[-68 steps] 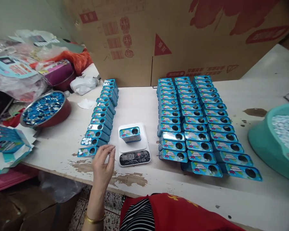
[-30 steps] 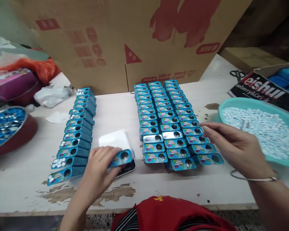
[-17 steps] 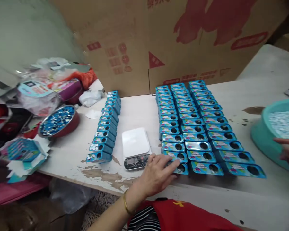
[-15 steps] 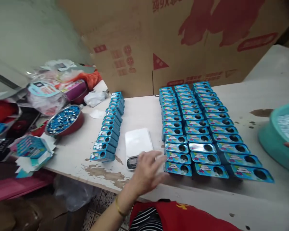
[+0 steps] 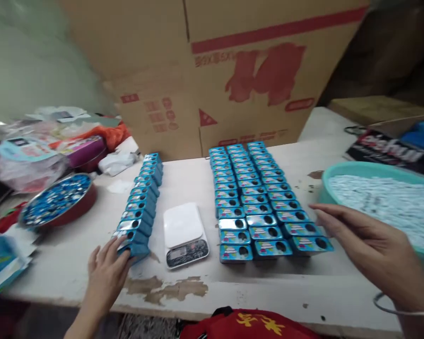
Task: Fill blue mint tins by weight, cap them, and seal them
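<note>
On the left, my left hand [image 5: 108, 266] closes its thumb and fingers around the nearest blue tin [image 5: 136, 249] of a single row. My right hand [image 5: 374, 249] hovers between three columns of blue tins [image 5: 265, 207] and a turquoise basin [image 5: 327, 181] of small white pieces. Its thumb and index fingertips are brought close together; anything between them is too small to make out. The tins in the columns have labelled tops with a round dark opening. A white digital scale [image 5: 183, 228] lies between the row and the columns, with its pan bare.
A red bowl [image 5: 81, 209] of blue and silver pieces stands at left, near plastic bags [image 5: 28, 160]. A large cardboard box [image 5: 169, 70] rises behind the tins. At far right is a dark printed carton [image 5: 385, 150]. The table's front edge [image 5: 155, 320] runs close to my body.
My left hand has moved left from beside the scale to the nearest tin of the single row. My right hand has come further into view from the right. The view has shifted right.
</note>
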A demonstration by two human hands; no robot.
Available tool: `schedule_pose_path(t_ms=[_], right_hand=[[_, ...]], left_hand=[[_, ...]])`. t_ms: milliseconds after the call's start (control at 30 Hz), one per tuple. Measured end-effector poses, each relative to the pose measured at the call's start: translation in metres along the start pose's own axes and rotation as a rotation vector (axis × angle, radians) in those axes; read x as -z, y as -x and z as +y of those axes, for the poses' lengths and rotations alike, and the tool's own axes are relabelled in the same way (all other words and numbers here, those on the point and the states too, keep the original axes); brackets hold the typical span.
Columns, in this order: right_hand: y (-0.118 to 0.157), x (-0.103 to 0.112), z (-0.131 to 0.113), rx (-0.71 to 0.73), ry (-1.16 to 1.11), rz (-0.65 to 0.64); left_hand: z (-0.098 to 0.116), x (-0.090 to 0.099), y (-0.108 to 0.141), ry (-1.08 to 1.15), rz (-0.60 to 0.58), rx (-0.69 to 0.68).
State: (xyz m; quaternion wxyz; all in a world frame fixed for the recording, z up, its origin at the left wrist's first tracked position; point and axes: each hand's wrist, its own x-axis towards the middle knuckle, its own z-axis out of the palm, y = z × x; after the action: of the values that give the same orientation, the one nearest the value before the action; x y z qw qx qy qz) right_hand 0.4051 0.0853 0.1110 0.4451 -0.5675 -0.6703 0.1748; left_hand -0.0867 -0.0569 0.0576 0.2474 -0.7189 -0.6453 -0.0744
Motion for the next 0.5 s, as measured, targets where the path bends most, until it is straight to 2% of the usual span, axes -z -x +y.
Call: schedule_pose_path(t_ms=[100, 233, 367, 500], right_hand=[[-0.002, 0.007, -0.005, -0.069, -0.051, 0.025], [0.002, 0.014, 0.004, -0.122, -0.072, 0.032], [0.011, 0.021, 0.018, -0.116, -0.005, 0.020], [0.019, 0.027, 0.041, -0.141, 0.097, 0.072]], left_hand=[[0.010, 0.011, -0.033, 0.105, 0.008, -0.068], [0.046, 0.023, -0.088, 0.241, -0.115, -0.146], [0.077, 0.008, -0.134, 0.250, -0.295, -0.222], [0.082, -0.014, -0.153, 0.242, -0.400, -0.264]])
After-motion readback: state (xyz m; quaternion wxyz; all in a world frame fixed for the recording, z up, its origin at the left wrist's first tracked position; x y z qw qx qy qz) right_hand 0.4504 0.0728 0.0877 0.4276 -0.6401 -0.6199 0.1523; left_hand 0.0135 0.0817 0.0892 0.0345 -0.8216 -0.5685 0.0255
